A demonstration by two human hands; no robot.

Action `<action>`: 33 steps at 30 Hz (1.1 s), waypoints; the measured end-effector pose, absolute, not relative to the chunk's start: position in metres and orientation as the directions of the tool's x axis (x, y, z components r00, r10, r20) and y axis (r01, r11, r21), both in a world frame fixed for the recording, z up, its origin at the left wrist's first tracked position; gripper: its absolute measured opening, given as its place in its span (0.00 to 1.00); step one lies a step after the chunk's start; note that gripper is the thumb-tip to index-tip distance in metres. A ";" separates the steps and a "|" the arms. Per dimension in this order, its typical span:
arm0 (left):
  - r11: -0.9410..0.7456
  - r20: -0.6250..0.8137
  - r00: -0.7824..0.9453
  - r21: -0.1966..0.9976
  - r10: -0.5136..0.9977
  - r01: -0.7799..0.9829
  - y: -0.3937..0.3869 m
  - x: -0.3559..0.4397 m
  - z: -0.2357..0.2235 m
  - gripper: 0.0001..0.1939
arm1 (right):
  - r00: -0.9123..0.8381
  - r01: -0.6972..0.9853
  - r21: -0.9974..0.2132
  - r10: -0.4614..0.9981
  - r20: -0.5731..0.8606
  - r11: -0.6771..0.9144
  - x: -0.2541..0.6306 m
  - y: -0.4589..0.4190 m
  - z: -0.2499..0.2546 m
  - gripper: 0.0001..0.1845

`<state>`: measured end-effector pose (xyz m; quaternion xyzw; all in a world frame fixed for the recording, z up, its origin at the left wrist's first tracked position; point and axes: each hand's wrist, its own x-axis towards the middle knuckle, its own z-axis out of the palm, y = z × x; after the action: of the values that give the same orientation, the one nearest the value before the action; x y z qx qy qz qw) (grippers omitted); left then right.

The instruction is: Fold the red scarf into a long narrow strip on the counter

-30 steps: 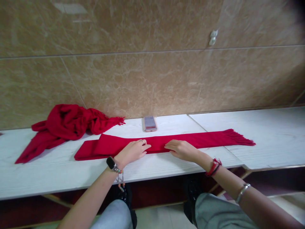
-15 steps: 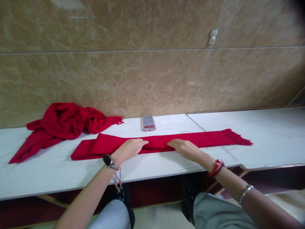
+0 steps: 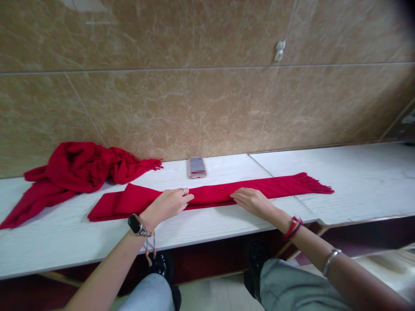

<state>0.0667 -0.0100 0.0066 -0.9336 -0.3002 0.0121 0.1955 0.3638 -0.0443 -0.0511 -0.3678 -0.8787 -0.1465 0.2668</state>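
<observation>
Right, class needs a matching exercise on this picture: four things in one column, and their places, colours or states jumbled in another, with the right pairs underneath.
Column one
1. Phone
2. Watch
3. Right hand
4. Wall

Column two
A. Black-faced, worn on the left arm
B. Brown and marbled
C. Lying on the white counter
D. At the long scarf, nearer its fringe

Right pairs: 1-C, 2-A, 3-D, 4-B.

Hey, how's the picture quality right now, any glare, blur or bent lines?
Head view: pale glare on the upper left of the tiled wall; top right corner dark; white counter evenly lit; soft fine detail overall; phone screen partly pixelated.
</observation>
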 end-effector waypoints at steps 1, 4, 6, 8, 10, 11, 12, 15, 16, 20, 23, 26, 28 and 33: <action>-0.753 0.083 0.825 -0.367 0.558 0.546 -0.010 0.067 0.006 0.07 | -0.586 0.719 0.048 0.568 0.578 0.693 0.365 -0.045 -0.052 0.11; -0.764 0.056 0.832 -0.367 0.551 0.531 -0.009 0.068 -0.001 0.06 | -0.586 0.708 0.020 0.571 0.574 0.706 0.366 -0.045 -0.055 0.11; -0.757 0.050 0.828 -0.379 0.558 0.533 -0.007 0.068 -0.005 0.07 | -0.605 0.694 0.026 0.563 0.564 0.720 0.366 -0.045 -0.056 0.11; -0.750 0.053 0.826 -0.389 0.562 0.535 -0.005 0.068 -0.007 0.07 | -0.629 0.680 0.058 0.540 0.560 0.731 0.365 -0.045 -0.055 0.12; -0.742 0.068 0.824 -0.400 0.562 0.539 -0.004 0.068 -0.008 0.07 | -0.639 0.679 0.102 0.517 0.570 0.727 0.364 -0.046 -0.055 0.12; -0.733 0.083 0.821 -0.407 0.565 0.545 -0.004 0.068 -0.007 0.07 | -0.638 0.684 0.122 0.509 0.578 0.719 0.364 -0.046 -0.054 0.13; -0.723 0.100 0.818 -0.415 0.567 0.552 -0.004 0.068 -0.006 0.07 | -0.637 0.690 0.139 0.505 0.583 0.711 0.363 -0.046 -0.054 0.13; -0.725 0.115 0.825 -0.422 0.553 0.544 -0.005 0.069 -0.005 0.07 | -0.649 0.694 0.172 0.504 0.570 0.699 0.363 -0.047 -0.052 0.13; -0.736 0.107 0.833 -0.417 0.543 0.533 -0.006 0.069 -0.005 0.07 | -0.654 0.695 0.176 0.510 0.558 0.698 0.363 -0.047 -0.052 0.14; -0.751 0.091 0.841 -0.406 0.533 0.520 -0.007 0.069 -0.006 0.09 | -0.656 0.705 0.172 0.541 0.526 0.688 0.363 -0.048 -0.051 0.14; -0.737 0.125 0.840 -0.423 0.528 0.526 -0.005 0.068 -0.004 0.08 | -0.653 0.713 0.177 0.550 0.520 0.679 0.363 -0.048 -0.051 0.14; -0.722 0.167 0.835 -0.431 0.525 0.541 -0.004 0.068 -0.003 0.07 | -0.651 0.721 0.201 0.551 0.522 0.663 0.363 -0.048 -0.051 0.14; -0.730 0.160 0.836 -0.422 0.525 0.538 -0.003 0.069 -0.005 0.07 | -0.651 0.726 0.214 0.553 0.519 0.654 0.363 -0.049 -0.052 0.14; -0.764 0.117 0.855 -0.400 0.505 0.506 -0.003 0.069 -0.012 0.11 | -0.656 0.728 0.221 0.566 0.499 0.649 0.363 -0.048 -0.053 0.12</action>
<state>0.0686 -0.0031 -0.0122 -0.9392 -0.2691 -0.0014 0.2133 0.3629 -0.0483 -0.0530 -0.3652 -0.8863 -0.2057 0.1970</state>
